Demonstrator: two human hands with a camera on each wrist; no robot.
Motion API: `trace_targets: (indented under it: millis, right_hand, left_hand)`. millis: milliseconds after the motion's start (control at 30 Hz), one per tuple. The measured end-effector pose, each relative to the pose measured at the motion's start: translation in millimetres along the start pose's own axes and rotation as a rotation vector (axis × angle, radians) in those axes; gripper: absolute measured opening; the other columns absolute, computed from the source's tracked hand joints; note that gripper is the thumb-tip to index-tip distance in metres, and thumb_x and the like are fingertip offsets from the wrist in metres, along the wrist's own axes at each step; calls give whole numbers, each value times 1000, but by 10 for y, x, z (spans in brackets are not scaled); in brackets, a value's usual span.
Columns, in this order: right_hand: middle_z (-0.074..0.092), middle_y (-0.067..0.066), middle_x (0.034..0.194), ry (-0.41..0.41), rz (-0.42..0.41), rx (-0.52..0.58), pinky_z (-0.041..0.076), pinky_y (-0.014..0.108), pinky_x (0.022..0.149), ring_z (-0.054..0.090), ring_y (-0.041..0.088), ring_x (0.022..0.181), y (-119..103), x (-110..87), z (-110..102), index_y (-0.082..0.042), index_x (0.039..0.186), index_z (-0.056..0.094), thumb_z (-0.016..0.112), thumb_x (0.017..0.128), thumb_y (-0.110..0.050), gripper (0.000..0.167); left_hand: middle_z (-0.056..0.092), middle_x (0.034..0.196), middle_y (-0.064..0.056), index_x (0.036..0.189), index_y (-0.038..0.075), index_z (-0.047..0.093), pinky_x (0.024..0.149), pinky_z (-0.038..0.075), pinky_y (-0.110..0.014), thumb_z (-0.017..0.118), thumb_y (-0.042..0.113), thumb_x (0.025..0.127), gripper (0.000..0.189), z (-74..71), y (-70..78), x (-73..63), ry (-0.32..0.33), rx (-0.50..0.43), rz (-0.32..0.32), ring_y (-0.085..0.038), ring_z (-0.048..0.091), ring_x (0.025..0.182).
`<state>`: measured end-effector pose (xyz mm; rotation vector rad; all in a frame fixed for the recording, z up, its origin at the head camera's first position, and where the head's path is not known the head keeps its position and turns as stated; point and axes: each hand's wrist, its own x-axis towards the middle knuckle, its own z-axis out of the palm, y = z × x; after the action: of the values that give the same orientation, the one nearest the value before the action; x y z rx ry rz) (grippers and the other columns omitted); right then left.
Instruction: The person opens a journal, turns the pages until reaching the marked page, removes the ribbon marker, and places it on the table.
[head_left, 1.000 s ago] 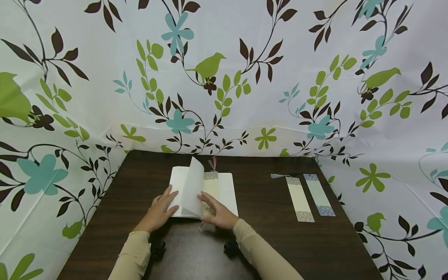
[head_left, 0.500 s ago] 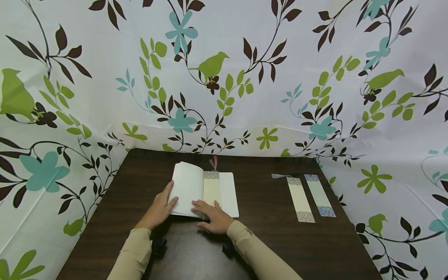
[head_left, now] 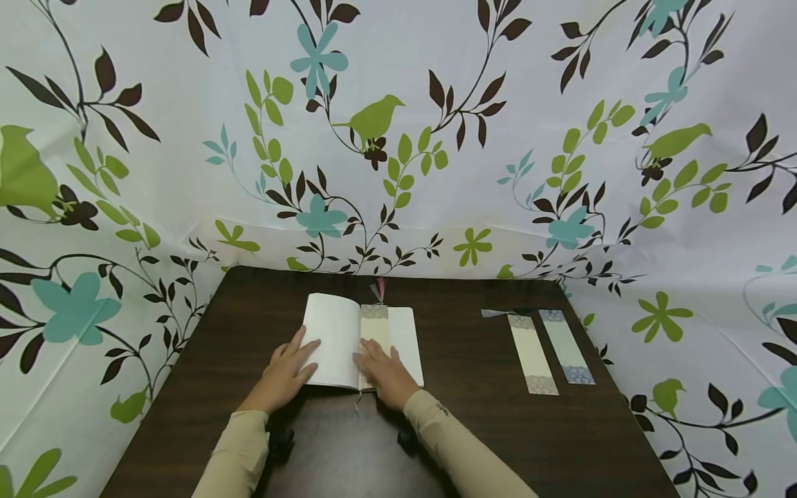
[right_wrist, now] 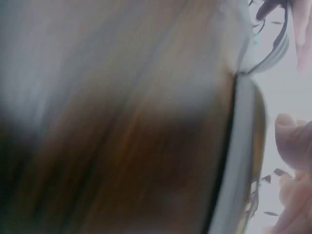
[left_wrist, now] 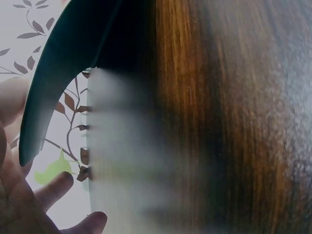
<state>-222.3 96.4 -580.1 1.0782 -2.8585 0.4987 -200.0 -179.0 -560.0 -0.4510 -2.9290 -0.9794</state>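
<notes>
An open notebook lies on the dark table, left page slightly raised. In its right half lies a cream bookmark with patterned ends, its pink and grey tassel beyond the top edge. My left hand rests at the notebook's left edge, fingers spread on the page's margin. The left wrist view shows the dark cover beside my fingers. My right hand lies with extended fingers over the bookmark's lower part and hides it. The right wrist view is blurred, with the notebook's edge near the fingertips.
To the right lie another cream bookmark and a pale bookmark with blue ends, their tassels pointing left. A thin ribbon hangs from the notebook's lower edge. A patterned curtain surrounds the table.
The upright pages have turned over to the left and now lie on the left half. My right hand moved off the page, then up and right onto the bookmark. The left hand stays at the edge.
</notes>
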Motion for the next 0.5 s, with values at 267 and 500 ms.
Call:
trace_targets:
  millis: [267, 500]
  right_hand:
    - [39, 9, 161, -80, 137, -86, 22, 73, 111, 33, 26, 149, 183, -85, -34, -18, 151, 50, 68, 95, -31, 60]
    - [33, 15, 163, -89, 200, -43, 19, 76, 110, 32, 31, 149, 401, -279, -153, -19, 156, 42, 70, 93, -33, 70]
  left_hand:
    - [13, 169, -17, 154, 15, 46, 97, 31, -79, 58, 29, 105, 52, -2, -2, 15, -20, -4, 3, -55, 27, 140]
    - [13, 169, -16, 155, 15, 44, 96, 30, -81, 58, 30, 105, 54, -22, -1, 7, -28, -1, -12, -55, 27, 139]
